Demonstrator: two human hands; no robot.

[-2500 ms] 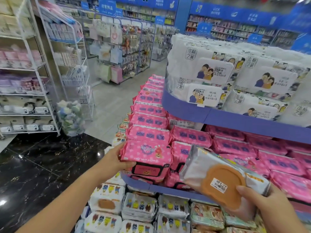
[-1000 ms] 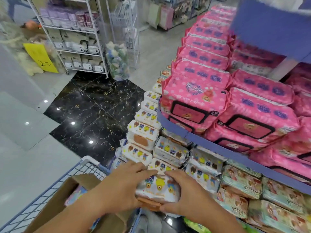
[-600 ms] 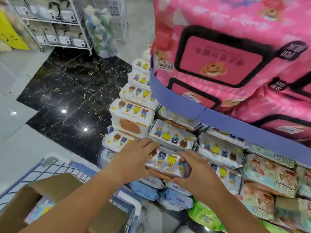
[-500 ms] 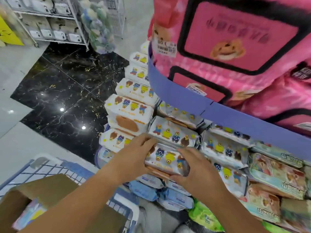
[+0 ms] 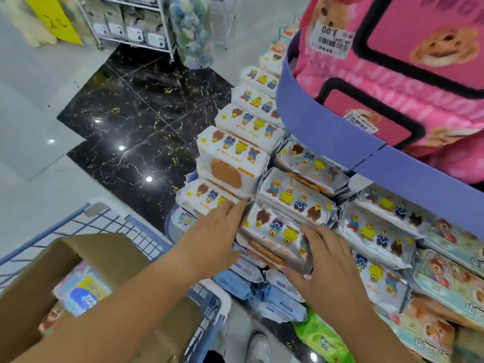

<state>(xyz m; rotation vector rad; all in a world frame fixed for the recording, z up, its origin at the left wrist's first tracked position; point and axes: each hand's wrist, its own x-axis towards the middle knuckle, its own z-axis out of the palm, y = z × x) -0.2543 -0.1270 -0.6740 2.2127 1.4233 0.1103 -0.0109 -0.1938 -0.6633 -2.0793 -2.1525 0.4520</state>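
A white wet-wipe pack printed with cartoon bears [image 5: 277, 233] lies among like packs on the lower shelf of a store display. My left hand [image 5: 214, 231] lies flat against its left end with straight fingers. My right hand [image 5: 324, 265] covers its right front corner, fingers straight on top and the thumb under the front edge. The pack's brown lid edge shows below, between my hands.
Rows of the same bear packs [image 5: 233, 158] run along the lower shelf. A purple shelf rim [image 5: 327, 137] juts out above, loaded with pink packs [image 5: 419, 48]. Left of me stands a blue cart [image 5: 112, 224] with an open cardboard box [image 5: 86, 258]. Blue packs [image 5: 277, 302] lie lower down.
My hands have carried the bear pack from above the cart to the lower shelf and set it among the others. My fingers have gone from gripping to lying flat on it.
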